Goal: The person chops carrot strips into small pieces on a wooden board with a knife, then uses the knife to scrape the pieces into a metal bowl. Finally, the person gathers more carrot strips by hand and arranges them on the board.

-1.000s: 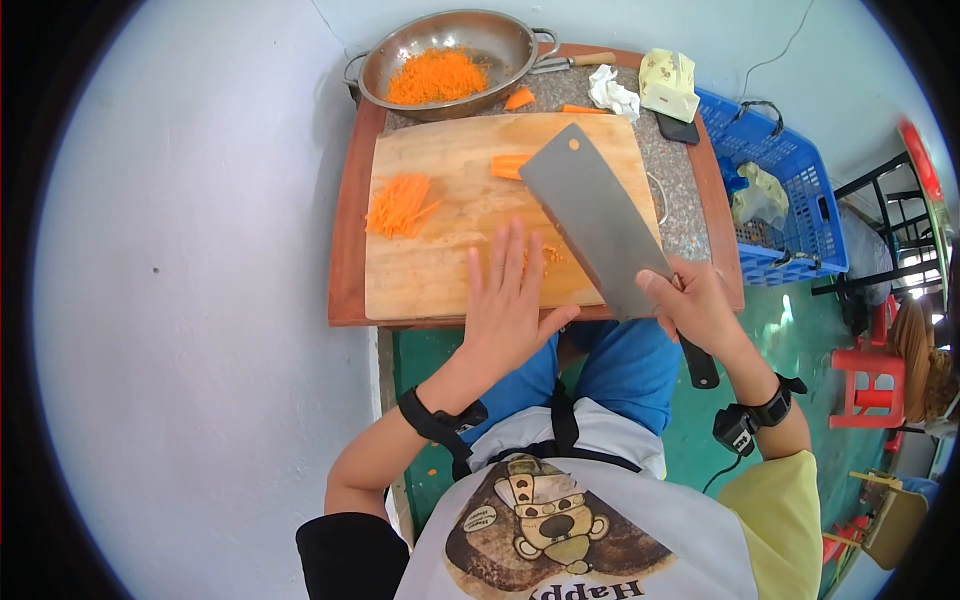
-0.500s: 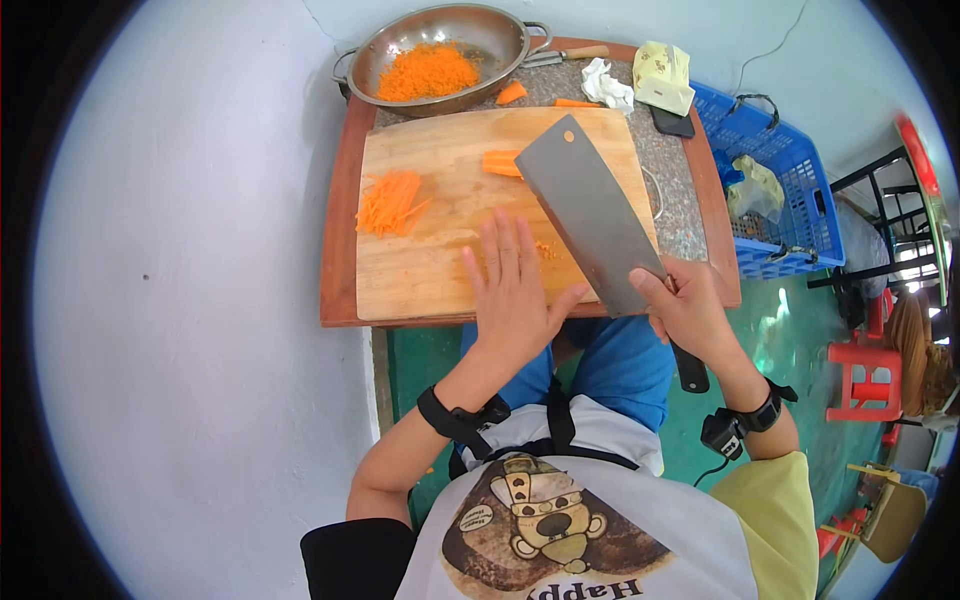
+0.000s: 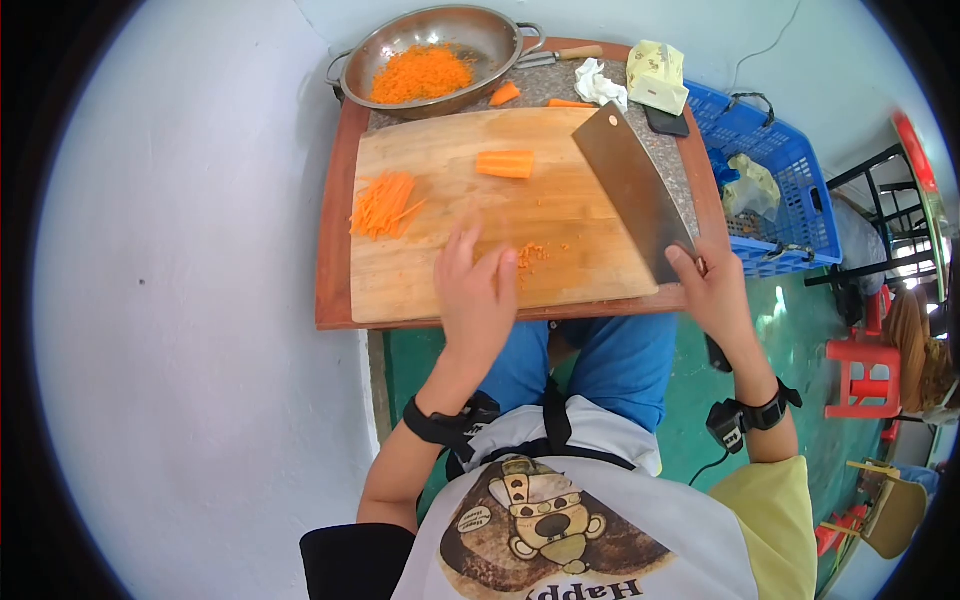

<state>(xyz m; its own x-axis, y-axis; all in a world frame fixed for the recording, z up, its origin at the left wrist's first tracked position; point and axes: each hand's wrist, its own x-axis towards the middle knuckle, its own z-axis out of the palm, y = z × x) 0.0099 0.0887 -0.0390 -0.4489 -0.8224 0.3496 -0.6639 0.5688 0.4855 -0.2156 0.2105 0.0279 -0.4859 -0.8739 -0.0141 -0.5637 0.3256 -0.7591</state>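
Observation:
My right hand (image 3: 715, 295) grips the handle of a cleaver (image 3: 640, 190), its broad blade slanting over the right side of the wooden cutting board (image 3: 580, 220). Above the near part of the board is my left hand (image 3: 475, 295), fingers apart, somewhat blurred, and holding nothing. Small carrot crumbs (image 3: 533, 257) lie beside its fingertips. A cut carrot chunk (image 3: 505, 164) rests on the far middle of the board. At the board's left edge sits a pile of carrot shreds (image 3: 383, 206).
Behind the board stands a two-handled metal pan (image 3: 490, 75) holding grated carrot (image 3: 422, 75). A wooden-handled tool (image 3: 580, 53), crumpled tissue (image 3: 600, 85), a tissue pack (image 3: 656, 78) and a phone (image 3: 667, 121) lie at the back right. A blue basket (image 3: 800, 150) stands right of the table.
My left hand has moved left and its fingers have curled somewhat. The cleaver in my right hand has shifted right, uncovering the carrot chunk and more crumbs.

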